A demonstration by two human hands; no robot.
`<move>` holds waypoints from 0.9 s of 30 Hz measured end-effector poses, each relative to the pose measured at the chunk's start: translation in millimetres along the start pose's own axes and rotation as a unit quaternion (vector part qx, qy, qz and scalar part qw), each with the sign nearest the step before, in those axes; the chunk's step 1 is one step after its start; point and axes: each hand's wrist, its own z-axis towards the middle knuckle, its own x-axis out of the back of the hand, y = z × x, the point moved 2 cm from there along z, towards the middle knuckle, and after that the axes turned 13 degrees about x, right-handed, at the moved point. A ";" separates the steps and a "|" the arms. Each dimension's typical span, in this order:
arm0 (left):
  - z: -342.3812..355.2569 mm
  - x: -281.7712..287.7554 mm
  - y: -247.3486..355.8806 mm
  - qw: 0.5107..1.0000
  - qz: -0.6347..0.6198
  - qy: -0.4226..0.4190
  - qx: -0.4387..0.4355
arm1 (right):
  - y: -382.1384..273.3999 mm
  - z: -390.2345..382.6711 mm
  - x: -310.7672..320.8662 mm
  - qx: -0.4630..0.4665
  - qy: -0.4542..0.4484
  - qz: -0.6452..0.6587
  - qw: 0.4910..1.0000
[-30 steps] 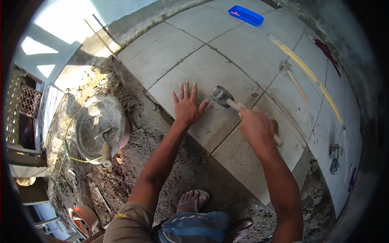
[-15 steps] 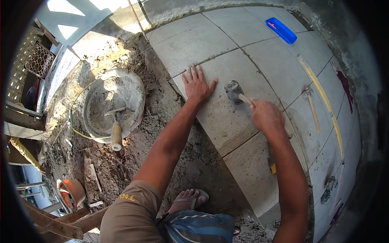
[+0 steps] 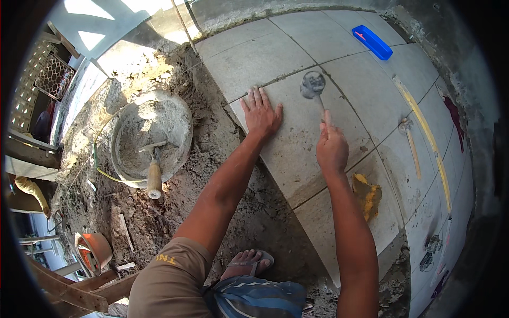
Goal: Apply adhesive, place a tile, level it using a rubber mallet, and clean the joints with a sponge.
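My left hand point(image 3: 262, 115) lies flat with fingers spread on a grey floor tile point(image 3: 297, 153), near its left edge. My right hand point(image 3: 333, 147) is wrapped round the wooden handle of a rubber mallet point(image 3: 313, 85). The mallet's dark, dusty head is over the far part of the same tile, by the joint; whether it touches cannot be made out. A yellow and brown sponge-like piece point(image 3: 367, 197) lies on the nearer tile, beside my right forearm.
To the left, a round mortar basin point(image 3: 179, 159) holds a trowel point(image 3: 154, 177) on rough wet ground. An orange bucket point(image 3: 98, 252) stands lower left. On the right tiles lie a hammer point(image 3: 412, 148), a yellow strip point(image 3: 424, 127) and a blue tray point(image 3: 379, 45). Walls border the far and right sides.
The mallet head has moved farther away over the tile, and my right hand has shifted left with it. The yellow sponge-like piece has come into fuller view. My left hand stays flat.
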 end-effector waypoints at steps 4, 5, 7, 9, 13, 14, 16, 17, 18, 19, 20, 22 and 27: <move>-0.9 1.8 -3.2 1.000 0.000 0.004 0.006 | 8.8 -9.5 -21.8 -0.080 -0.175 -0.084 0.978; -1.3 3.4 0.1 1.000 -0.004 0.002 0.005 | 7.8 -12.5 -22.0 -0.088 -0.172 -0.085 0.977; -1.1 7.2 6.0 1.000 0.020 -0.009 0.000 | 8.2 -12.6 -15.3 -0.099 -0.177 -0.081 0.976; 5.2 6.5 -1.8 1.000 0.014 -0.003 -0.002 | 9.4 -8.2 -15.0 -0.107 -0.167 -0.078 0.977; -0.7 6.7 -7.0 1.000 0.025 -0.006 0.010 | 14.4 -29.1 -19.0 -0.114 -0.114 -0.015 0.987; -1.5 7.7 -6.0 1.000 0.023 -0.005 0.003 | 12.4 -29.8 -20.5 -0.129 -0.109 0.003 0.986; -2.8 11.1 -6.8 1.000 0.027 -0.010 0.006 | 5.8 -25.7 -29.5 -0.150 -0.074 0.032 0.985; -2.8 11.0 -4.8 0.999 0.030 -0.012 0.008 | 5.6 -23.5 -34.8 -0.168 -0.042 0.060 0.983; -3.2 10.6 -2.8 0.999 0.030 -0.013 -0.001 | 7.4 -21.6 -42.0 -0.175 -0.036 0.058 0.982; -3.8 10.0 0.0 0.999 0.031 -0.019 0.000 | 13.2 -20.9 -52.0 -0.188 -0.055 0.055 0.979; -5.1 8.8 4.1 0.999 0.032 -0.027 -0.001 | 15.6 -20.2 -55.5 -0.204 -0.075 0.050 0.975; -6.3 8.2 9.9 0.998 0.033 -0.043 -0.021 | 18.9 -23.1 -53.4 -0.160 -0.089 -0.003 0.983; 0.3 6.8 -0.2 0.995 0.087 -0.041 0.000 | 14.3 -54.1 -12.5 -0.100 -0.119 0.047 0.987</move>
